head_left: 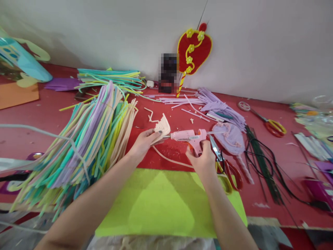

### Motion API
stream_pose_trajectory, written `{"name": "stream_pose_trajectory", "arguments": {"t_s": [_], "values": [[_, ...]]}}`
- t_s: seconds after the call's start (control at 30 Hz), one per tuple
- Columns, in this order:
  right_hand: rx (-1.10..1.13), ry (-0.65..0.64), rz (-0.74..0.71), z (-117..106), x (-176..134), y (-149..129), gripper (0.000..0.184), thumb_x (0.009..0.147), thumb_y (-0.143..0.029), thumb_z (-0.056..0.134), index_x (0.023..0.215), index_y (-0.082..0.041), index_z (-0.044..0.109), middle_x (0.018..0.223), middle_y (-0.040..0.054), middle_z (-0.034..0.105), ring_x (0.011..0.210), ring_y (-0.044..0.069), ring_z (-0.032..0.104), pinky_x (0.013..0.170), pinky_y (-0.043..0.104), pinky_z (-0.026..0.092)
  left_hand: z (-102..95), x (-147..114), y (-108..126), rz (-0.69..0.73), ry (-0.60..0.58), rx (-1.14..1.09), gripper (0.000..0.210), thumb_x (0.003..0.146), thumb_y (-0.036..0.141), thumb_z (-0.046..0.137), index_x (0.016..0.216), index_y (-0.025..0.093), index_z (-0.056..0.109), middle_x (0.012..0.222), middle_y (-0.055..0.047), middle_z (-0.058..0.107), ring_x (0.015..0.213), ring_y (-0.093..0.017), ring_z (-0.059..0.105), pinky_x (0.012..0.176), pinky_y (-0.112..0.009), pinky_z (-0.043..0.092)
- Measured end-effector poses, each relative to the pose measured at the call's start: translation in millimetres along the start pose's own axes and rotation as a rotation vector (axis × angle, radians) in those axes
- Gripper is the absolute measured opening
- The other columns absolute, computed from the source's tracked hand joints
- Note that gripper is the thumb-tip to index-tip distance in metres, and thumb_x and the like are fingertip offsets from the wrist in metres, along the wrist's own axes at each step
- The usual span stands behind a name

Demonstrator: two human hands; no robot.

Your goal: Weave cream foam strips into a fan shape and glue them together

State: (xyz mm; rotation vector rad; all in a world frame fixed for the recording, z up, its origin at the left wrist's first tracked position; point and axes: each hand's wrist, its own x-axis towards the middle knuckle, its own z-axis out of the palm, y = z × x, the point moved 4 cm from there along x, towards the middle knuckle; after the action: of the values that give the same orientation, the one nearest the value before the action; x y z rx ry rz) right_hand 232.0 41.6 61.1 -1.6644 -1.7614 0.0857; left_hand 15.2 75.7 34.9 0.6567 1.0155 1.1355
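My left hand (142,143) pinches a small cream piece made of bent pipe cleaners (163,125), its rows folded side by side into a pointed shape. In my right hand (204,158) is a pink glue gun (184,135), gripped round its handle with fingers by the orange trigger. The nozzle points left and meets the lower edge of the cream piece; whether it touches is unclear. A clear glue stick pokes out of the gun's back end. One long cream pipe cleaner (170,160) trails below the piece toward my right hand. A bent cream scrap (151,114) lies just behind.
Bundled multicoloured pipe cleaners (85,139) fill the left. Purple pipe cleaners (221,107) and a lilac fan shape (231,139) lie right, near red-handled scissors (232,175). A red fan (194,52) leans on the wall. Green cloth (161,205) lies in front; a black cable (275,166) crosses the right.
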Motion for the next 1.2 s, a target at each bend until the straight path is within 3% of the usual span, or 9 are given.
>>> {"name": "stream_pose_trajectory", "arguments": {"t_s": [0.4, 1.2], "values": [[-0.012, 0.072, 0.014, -8.9, 5.7, 5.1, 0.025, 0.072, -0.031, 0.06, 0.09, -0.021, 0.048, 0.071, 0.0013, 0.059, 0.059, 0.017, 0.055, 0.057, 0.029, 0.046, 0.0, 0.1, -1.8, -0.016, -0.07, 0.007, 0.028, 0.075, 0.032, 0.07, 0.095, 0.013, 0.069, 0.1, -0.011, 0.072, 0.092, -0.024, 0.069, 0.096, -0.04, 0.048], [0.013, 0.075, 0.1, -15.5, 11.4, 13.8, 0.026, 0.07, -0.032, 0.061, 0.089, -0.021, 0.048, 0.07, 0.0002, 0.055, 0.058, 0.017, 0.053, 0.057, 0.03, 0.046, 4.1, -1.6, -3.1, -0.035, -0.122, 0.031, 0.027, 0.074, 0.029, 0.071, 0.095, 0.012, 0.071, 0.1, -0.011, 0.072, 0.09, -0.023, 0.07, 0.096, -0.04, 0.048]]}}
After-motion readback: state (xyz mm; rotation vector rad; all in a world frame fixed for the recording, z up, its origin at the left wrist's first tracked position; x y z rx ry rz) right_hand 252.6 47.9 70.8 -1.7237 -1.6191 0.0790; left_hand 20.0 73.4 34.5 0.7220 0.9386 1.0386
